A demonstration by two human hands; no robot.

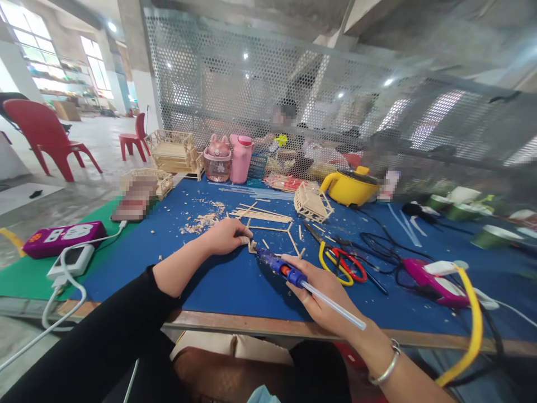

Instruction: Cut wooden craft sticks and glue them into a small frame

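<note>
My right hand (321, 291) is wrapped round a blue glue gun (277, 264), with a clear glue stick (335, 308) poking out of its rear. The gun's nozzle points left at a small wooden piece (252, 246) on the blue mat. My left hand (226, 236) is closed at the fingertips beside that piece, pinching a thin wooden stick (249, 225) that is partly hidden. Behind the nozzle lies an open frame of wooden sticks (272, 228). A row of loose sticks (264, 215) rests farther back, with wood scraps (205, 219) to its left.
Yellow and red-handled scissors (335, 266) lie right of my hand, near black cables and a magenta power strip (436, 282). A small wooden model (312, 202) and a yellow pot (352, 187) stand behind. At left are a phone (134, 200) and a purple power strip (62, 238).
</note>
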